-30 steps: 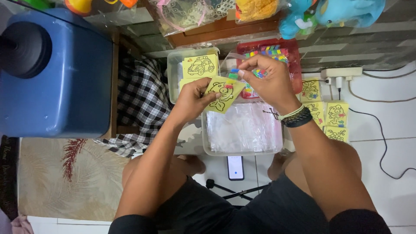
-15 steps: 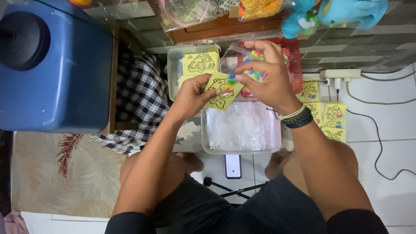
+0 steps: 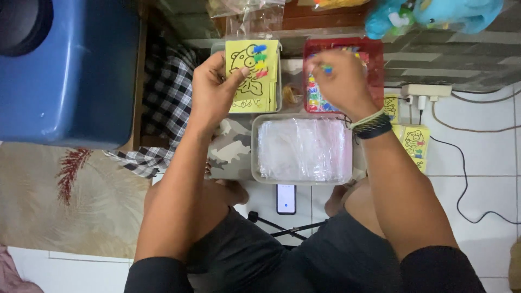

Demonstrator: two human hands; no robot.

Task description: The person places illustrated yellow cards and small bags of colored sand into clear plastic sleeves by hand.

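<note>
My left hand (image 3: pixel 213 89) holds a yellow picture card (image 3: pixel 251 76) with a black line drawing. Several small coloured pieces lie in a column along the card's right side under my thumb. My right hand (image 3: pixel 339 81) hovers over a red tray (image 3: pixel 374 54) of small coloured pieces. Its fingertips pinch a tiny blue and yellow piece (image 3: pixel 325 69). Below both hands sits a grey tray (image 3: pixel 255 152) full of clear plastic bags (image 3: pixel 304 149).
A blue bin (image 3: pixel 68 70) stands at left beside checked cloth (image 3: pixel 165 103). More yellow cards (image 3: pixel 413 141) lie at right near a white power strip (image 3: pixel 426 90) and cables. A phone (image 3: pixel 286 199) lies on the floor tiles between my knees. A blue plush toy (image 3: pixel 434 13) sits above.
My left hand has carried the yellow card up and left, now upright over the card stack. My right hand has moved away from the card onto the red tray and picked a piece.
</note>
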